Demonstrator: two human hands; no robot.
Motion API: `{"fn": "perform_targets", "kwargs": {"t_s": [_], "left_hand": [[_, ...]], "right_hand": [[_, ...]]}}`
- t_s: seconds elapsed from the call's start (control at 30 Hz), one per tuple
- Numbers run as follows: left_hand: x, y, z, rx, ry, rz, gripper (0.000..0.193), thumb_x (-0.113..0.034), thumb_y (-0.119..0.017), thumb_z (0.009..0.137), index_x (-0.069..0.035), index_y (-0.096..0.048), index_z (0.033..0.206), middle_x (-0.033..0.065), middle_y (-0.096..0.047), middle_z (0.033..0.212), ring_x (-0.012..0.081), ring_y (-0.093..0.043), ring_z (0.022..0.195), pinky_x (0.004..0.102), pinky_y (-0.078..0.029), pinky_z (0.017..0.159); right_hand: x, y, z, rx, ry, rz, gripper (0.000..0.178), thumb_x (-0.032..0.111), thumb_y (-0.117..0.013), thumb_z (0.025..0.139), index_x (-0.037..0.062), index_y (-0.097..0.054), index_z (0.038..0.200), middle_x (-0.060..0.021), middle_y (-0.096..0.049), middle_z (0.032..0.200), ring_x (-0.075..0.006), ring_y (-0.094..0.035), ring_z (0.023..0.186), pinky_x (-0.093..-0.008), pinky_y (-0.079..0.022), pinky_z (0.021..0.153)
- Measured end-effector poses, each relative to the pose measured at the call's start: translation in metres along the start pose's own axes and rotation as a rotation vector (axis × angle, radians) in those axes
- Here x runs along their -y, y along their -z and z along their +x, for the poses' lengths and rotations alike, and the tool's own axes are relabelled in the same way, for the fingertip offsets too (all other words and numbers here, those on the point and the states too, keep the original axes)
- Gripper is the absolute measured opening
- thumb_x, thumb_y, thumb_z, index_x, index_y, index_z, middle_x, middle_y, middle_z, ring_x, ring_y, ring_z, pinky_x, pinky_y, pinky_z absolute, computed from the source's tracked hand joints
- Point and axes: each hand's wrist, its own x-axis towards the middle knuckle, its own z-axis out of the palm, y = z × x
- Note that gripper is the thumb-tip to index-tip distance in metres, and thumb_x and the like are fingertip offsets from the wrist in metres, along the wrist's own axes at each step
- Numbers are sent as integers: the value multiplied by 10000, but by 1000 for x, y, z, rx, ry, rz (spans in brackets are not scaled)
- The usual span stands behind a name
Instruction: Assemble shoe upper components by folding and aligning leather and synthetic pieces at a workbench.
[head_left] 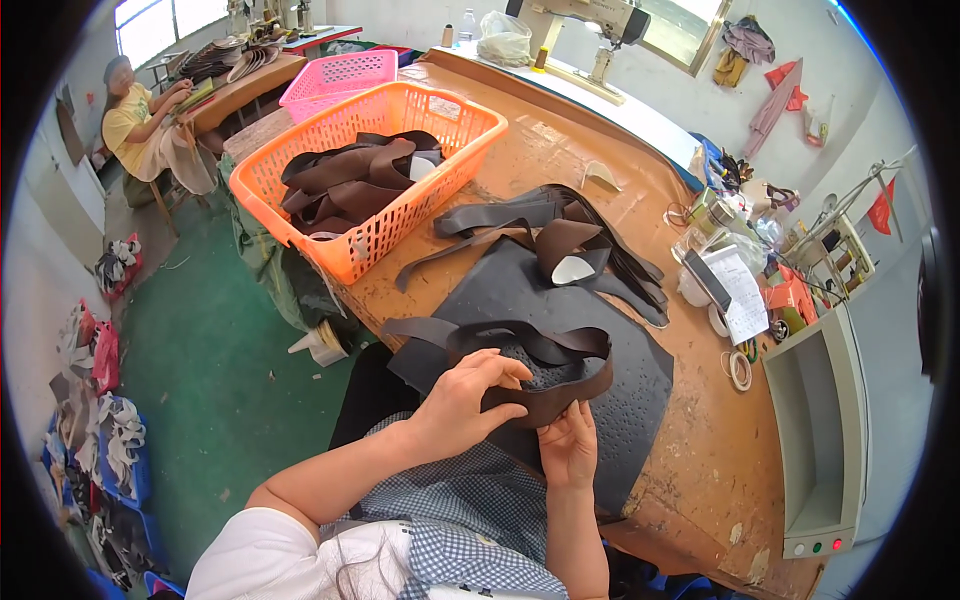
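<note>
A long dark brown strip, perhaps leather, is looped in front of me above a black mat. My right hand pinches its near lower edge between thumb and fingers. My left hand curls around the strip's left part, thumb on the near side and fingers over the top. The strip's far side bends back in a wavy band, and another length reaches out to the left. Beyond the mat lies a bundle of similar dark strips, with a brown folded piece on top showing a pale underside.
An orange basket with brown strips stands at the far left of the table, a pink basket behind it. A sewing machine is at the back. Tape rolls and paper lie right. Another person sits far left.
</note>
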Motion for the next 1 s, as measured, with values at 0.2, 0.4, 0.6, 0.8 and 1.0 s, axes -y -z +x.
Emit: {"fn": "perform_targets", "kwargs": {"t_s": [0.2, 0.4, 0.6, 0.8, 1.0], "left_hand": [[10, 9, 7, 121, 393, -254, 197, -66, -730, 799, 18, -658, 962, 112, -705, 908, 203, -691, 869, 321, -537, 824], [5, 10, 1, 86, 289, -259, 214, -45, -750, 792, -9, -646, 975, 66, -680, 914, 152, -660, 876, 294, -534, 821], [12, 5, -9, -34, 23, 2, 234, -53, -772, 745, -44, -671, 956, 46, -654, 920, 217, -617, 997, 471, -373, 1084], [13, -5, -12, -146, -22, 27, 234, -56, -778, 735, -55, -681, 948, 41, -653, 924, 213, -603, 1007, 506, -352, 1095], [20, -11, -12, -217, -51, 53, 259, -49, -776, 735, -53, -677, 974, 53, -649, 942, 223, -601, 1005, 496, -355, 1091]], "right_hand": [[-3, 11, 3, 16, 11, -37, 331, 106, -538, 986, 61, -491, 1311, -75, -604, 1245, -208, -604, 1120, -360, -526, 935], [-5, 8, 5, 3, 28, -43, 314, 101, -543, 984, 59, -501, 1293, -71, -612, 1221, -197, -609, 1098, -351, -525, 937], [-6, -2, 6, -14, 35, -67, 293, 91, -570, 970, 62, -516, 1256, -66, -626, 1203, -182, -614, 1079, -351, -514, 928], [-8, 0, 10, -19, 43, -62, 287, 98, -558, 978, 58, -507, 1258, -66, -623, 1205, -183, -612, 1085, -351, -512, 946], [-9, 0, 24, -10, 41, -55, 280, 106, -548, 985, 59, -506, 1258, -66, -623, 1205, -181, -613, 1088, -341, -516, 942]]}}
